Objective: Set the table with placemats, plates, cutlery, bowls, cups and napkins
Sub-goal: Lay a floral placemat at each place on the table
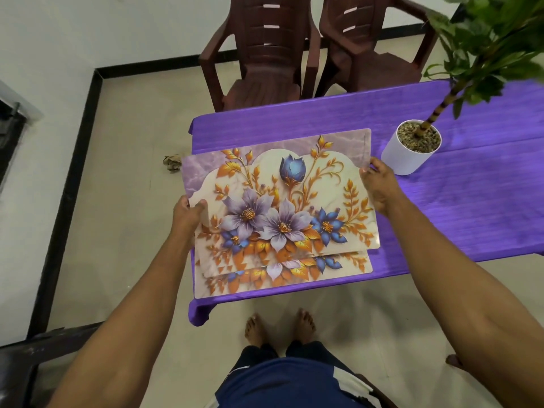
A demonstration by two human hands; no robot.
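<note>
I read this as the very first step, laying out placemats, since I see no plates, cutlery, bowls, cups or napkins anywhere on the tabletop (485, 201). Starting at centre left of the frame, my left hand (188, 214) has its grip closed on the left short edge of the top placemat (279, 198), thumb on the printed face and the fingers hidden below it. That mat sits in the middle of the frame, lifted and skewed above a stack of more placemats (282, 275), whose fanned lower edges show beneath it at the near left end of the purple cloth; how many lie there I cannot tell. The top mat's long axis runs left to right across the frame, with the right end tipped slightly toward the upper part of the frame, and its printed flowers stand upright to me, the blue bud pointing away toward the two brown chairs (318, 54) at upper centre. At centre right, my right hand (381, 187) pinches the opposite short edge, fingertips curled over the rim. Just beyond it, to the right, stands a white potted plant (410, 151), close to the mat's far right corner. The next move, I judge, calls for carrying the mat level to a seat position, squaring its long edge with the tabletop edge and clearing that pot.
</note>
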